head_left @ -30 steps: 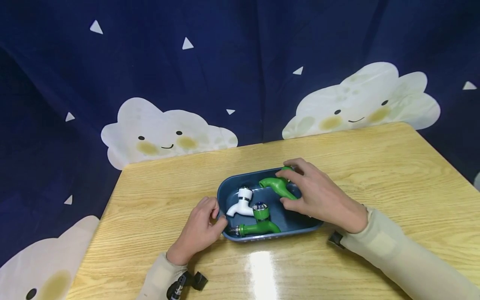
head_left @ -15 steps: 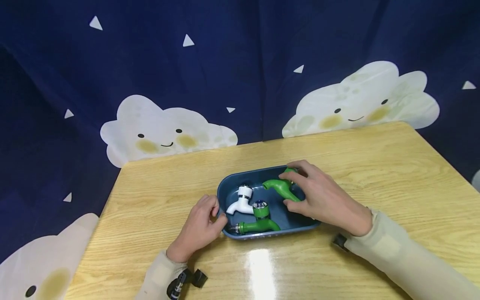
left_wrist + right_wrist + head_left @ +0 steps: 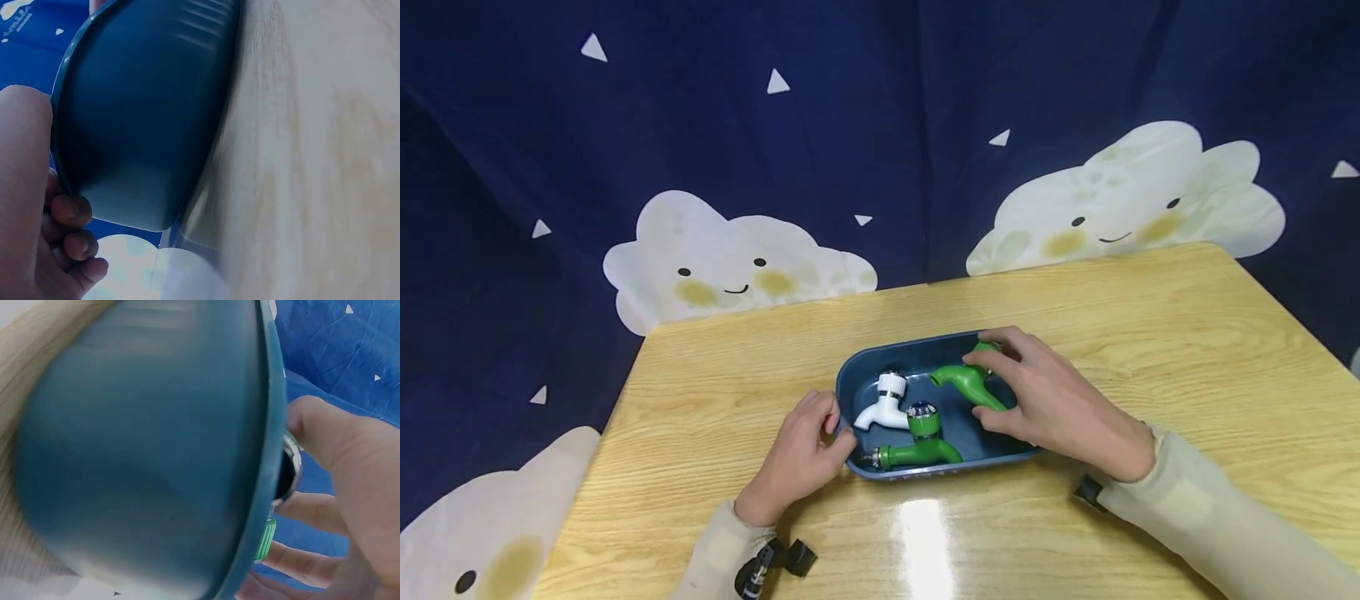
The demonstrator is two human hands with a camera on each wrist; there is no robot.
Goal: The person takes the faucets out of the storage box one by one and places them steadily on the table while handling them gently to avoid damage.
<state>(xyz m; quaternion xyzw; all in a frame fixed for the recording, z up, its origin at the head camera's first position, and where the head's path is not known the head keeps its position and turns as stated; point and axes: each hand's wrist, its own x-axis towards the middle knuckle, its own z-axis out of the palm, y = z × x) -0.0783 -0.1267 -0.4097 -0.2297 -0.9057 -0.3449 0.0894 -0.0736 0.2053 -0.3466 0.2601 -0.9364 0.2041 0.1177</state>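
Observation:
A blue plastic basin [image 3: 887, 477] stands on the wooden table with taps in it. My left hand [image 3: 801, 454] grips its left rim; in the left wrist view its fingers [image 3: 72, 211] curl at the basin's edge. At the basin's right end, my right hand [image 3: 1045, 400] holds a green tap [image 3: 967, 382] between thumb and fingers, its spout pointing left. In the right wrist view the tap's threaded end [image 3: 289, 469] and ribbed green knob [image 3: 267, 539] show past the rim. A white tap [image 3: 883, 412] and a second green tap [image 3: 921, 452] lie in the basin's left half.
The light wood table [image 3: 737, 358] extends around the basin on every side. Behind it hangs a dark blue curtain [image 3: 917, 150] printed with smiling clouds and white triangles. Black wrist cameras [image 3: 799, 558] sit at both sleeves.
My right hand has shifted a little right and toward me, carrying the green tap with it. The left hand stays at the basin's rim.

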